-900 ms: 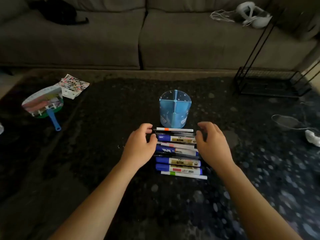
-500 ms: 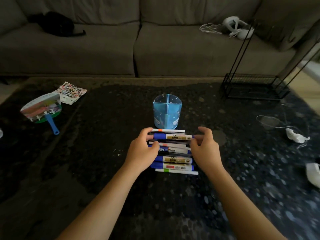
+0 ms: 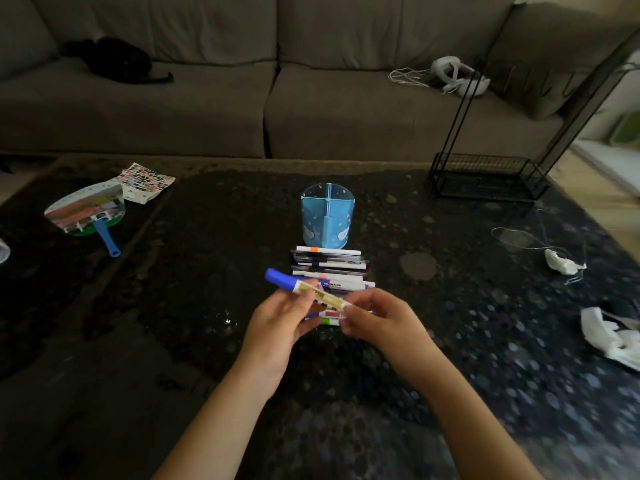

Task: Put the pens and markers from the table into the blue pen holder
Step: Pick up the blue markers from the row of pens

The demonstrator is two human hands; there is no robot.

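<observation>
A blue pen holder (image 3: pixel 327 216) with inner dividers stands upright on the dark table (image 3: pixel 214 271), empty as far as I can see. Just in front of it lies a row of several pens and markers (image 3: pixel 329 263), side by side. I hold one blue-capped marker (image 3: pixel 301 288) lifted above that row, tilted with its cap up and to the left. My left hand (image 3: pixel 280 323) grips its middle and my right hand (image 3: pixel 377 320) pinches its right end. My hands hide the nearest markers of the row.
A hand fan with a blue handle (image 3: pixel 86 216) and a patterned paper (image 3: pixel 145 181) lie at the table's left. A black wire rack (image 3: pixel 485 174) stands at the back right. Crumpled white wrappers (image 3: pixel 561 266) lie on the right. A grey sofa (image 3: pixel 277 98) runs behind.
Both hands were resting at the ends of the row; they have now lifted one blue-capped marker off it and drawn it toward me, tilted.
</observation>
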